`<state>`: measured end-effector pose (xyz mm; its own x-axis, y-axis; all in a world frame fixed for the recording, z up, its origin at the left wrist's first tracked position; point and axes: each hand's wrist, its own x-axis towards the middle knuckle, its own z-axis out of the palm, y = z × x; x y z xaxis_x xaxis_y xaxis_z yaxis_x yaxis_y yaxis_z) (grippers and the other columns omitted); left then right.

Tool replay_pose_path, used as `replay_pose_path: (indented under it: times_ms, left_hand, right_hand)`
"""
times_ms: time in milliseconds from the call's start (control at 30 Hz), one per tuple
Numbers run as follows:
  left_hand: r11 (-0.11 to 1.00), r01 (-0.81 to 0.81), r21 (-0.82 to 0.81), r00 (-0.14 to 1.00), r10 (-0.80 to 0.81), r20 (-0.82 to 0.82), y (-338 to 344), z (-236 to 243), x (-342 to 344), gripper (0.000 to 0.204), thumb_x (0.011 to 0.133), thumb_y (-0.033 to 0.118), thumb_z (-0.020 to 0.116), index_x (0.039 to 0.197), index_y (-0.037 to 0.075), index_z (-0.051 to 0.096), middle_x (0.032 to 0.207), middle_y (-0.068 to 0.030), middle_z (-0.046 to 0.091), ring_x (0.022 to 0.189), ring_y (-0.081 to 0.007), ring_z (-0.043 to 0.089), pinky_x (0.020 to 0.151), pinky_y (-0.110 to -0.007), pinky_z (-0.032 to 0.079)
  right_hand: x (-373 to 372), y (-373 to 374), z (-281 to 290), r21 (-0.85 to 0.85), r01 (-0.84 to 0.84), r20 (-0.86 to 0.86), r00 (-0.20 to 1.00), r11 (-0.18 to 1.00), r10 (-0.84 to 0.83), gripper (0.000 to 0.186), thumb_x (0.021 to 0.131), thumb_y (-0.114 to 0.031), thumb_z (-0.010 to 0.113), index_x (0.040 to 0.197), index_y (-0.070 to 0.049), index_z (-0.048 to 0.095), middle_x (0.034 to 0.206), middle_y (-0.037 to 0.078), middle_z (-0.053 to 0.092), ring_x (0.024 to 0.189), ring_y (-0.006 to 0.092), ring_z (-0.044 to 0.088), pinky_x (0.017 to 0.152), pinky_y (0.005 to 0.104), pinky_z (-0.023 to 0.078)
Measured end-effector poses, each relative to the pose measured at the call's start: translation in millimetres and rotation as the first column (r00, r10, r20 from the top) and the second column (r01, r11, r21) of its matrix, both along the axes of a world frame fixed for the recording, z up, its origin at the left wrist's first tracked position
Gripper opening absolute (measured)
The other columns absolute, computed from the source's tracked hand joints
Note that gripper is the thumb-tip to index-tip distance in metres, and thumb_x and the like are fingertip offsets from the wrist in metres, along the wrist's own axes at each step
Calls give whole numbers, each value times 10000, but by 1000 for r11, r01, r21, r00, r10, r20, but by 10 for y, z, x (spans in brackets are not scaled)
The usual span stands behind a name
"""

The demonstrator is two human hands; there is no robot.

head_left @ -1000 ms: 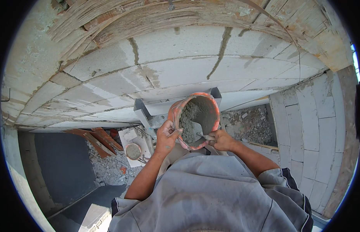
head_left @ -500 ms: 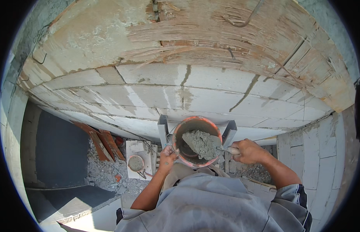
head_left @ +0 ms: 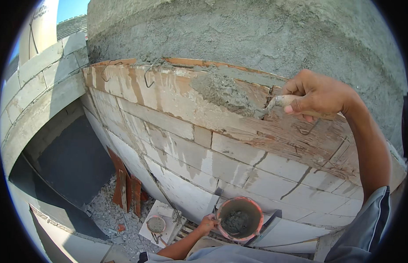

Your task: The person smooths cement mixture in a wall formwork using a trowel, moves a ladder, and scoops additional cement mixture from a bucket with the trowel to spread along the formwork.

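Note:
My right hand (head_left: pixel 320 98) is closed round the pale handle of a trowel (head_left: pixel 280 101), raised at the right of the view. A lump of wet grey mortar (head_left: pixel 223 93) covers the blade, which is held at the upper edge of a wooden board (head_left: pixel 177 90) on the wall. Low in the view, my left hand (head_left: pixel 208 224) grips the left rim of an orange-rimmed bucket (head_left: pixel 262 215). More mortar (head_left: pixel 238 222) lies in the bottom of this bucket. Whether the blade touches the board is hidden by the mortar.
A rough grey plastered surface (head_left: pixel 256 39) rises behind the board. Bent steel hooks (head_left: pixel 148 76) stick out of it. Pale block courses (head_left: pixel 239 151) run below. At lower left are a small mortar-filled pot (head_left: pixel 156 224), reddish planks (head_left: pixel 120 186) and rubble (head_left: pixel 105 201).
My right hand has lifted the mortar-loaded trowel out of the bucket and up to the board. My left hand stays at the bucket. The view has tilted up and shifted left.

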<state>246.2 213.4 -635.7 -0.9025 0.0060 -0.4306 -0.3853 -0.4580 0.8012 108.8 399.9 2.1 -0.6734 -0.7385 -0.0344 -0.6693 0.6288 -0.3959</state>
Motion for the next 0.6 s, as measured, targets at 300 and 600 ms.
replay_pose_path:
  times_ms: [300,600]
  left_hand:
    - [996,51,-72,998,-50,28,-16,36,-12,193,948,183,711,978,33,593,840,-69,666,686,-161,660,644,-321,577]
    - [998,64,-13,998,-64,26,-19,-112,-27,219,938,194,729,980,38,582,830,-66,642,701,-164,645,675,-336,587]
  right_hand:
    - [-516,-1901,130,88,100,-887,461,991,33,131,857,-113,649,841,-22,740,832,155,741,796,280,730,642,385,562]
    - [-290,-2146,170,305,140,-944,172,942,281,132,881,-191,678,876,-105,778,881,74,768,843,222,748,692,381,587]
